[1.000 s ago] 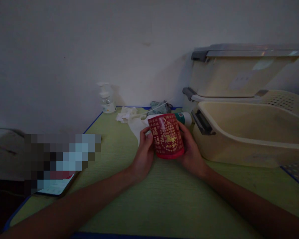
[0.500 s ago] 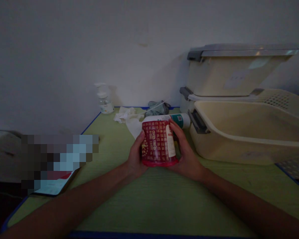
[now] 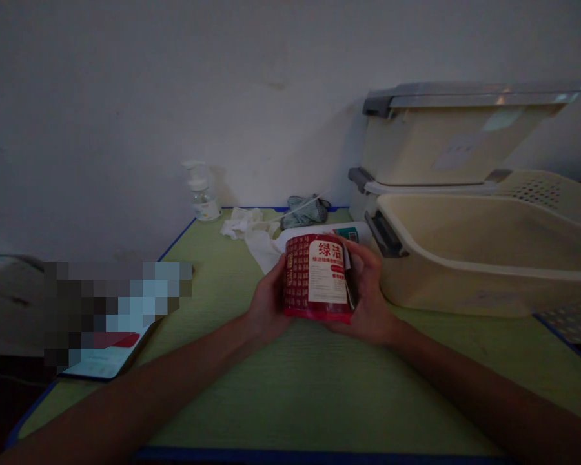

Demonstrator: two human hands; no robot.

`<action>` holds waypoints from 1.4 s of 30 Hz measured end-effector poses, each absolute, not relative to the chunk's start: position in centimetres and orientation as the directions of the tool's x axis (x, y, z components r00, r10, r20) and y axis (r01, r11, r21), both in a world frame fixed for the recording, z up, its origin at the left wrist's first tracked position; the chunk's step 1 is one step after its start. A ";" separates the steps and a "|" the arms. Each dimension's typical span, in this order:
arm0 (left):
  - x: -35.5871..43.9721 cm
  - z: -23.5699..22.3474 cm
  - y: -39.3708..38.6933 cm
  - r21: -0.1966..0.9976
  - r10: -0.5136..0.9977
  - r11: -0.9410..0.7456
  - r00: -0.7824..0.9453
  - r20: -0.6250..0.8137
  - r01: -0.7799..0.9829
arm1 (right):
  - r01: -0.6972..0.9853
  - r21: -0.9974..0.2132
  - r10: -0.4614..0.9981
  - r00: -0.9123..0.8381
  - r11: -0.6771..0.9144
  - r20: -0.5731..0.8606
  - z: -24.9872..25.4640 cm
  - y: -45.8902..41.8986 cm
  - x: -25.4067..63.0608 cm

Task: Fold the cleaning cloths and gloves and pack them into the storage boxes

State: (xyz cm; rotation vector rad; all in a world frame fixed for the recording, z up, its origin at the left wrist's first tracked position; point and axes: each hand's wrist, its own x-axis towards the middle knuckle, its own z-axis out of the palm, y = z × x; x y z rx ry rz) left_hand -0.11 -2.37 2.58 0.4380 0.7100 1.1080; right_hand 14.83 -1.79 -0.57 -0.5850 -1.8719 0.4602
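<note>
Between my two hands, over the green table [image 3: 281,400], is a red cylindrical package [image 3: 314,278] with gold characters and a white printed label facing me. Its bottom rim is a brighter pink-red. My left hand [image 3: 266,307] wraps its left side, thumb near the upper edge. On the opposite side, my right hand [image 3: 374,303] curls round it with fingers behind, partly hidden. A white bottle [image 3: 310,228] with a green label lies just behind the package, beside a sheet of white tissue [image 3: 261,248].
To the right stand an open cream plastic bin [image 3: 440,294] and stacked lidded boxes [image 3: 430,142]. A pump bottle [image 3: 204,203], crumpled tissue [image 3: 242,221] and a grey-green cloth item [image 3: 304,212] sit by the wall. A phone with a lit screen [image 3: 99,361] lies left.
The red package has turned in my hands: the white label, earlier at its right edge, now faces me, and the large gold characters have gone round to the left. It sits slightly further right.
</note>
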 end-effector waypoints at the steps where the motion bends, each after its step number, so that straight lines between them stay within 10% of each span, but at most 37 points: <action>1: -0.1 2.5 -2.3 0.648 0.919 0.391 0.246 -0.307 -0.653 | 0.189 -0.551 0.582 -0.311 0.813 0.752 -0.5 -1.8 14.8; 20: -0.5 1.0 -2.7 0.902 0.975 0.085 0.221 0.012 -0.424 | 0.300 -0.316 0.418 -0.390 0.900 0.821 0.4 -1.6 15.0; 42: -1.4 1.2 -2.4 0.747 0.877 0.394 0.463 -0.130 -0.536 | 0.199 -0.413 0.457 -0.434 0.889 0.776 0.2 -1.5 15.1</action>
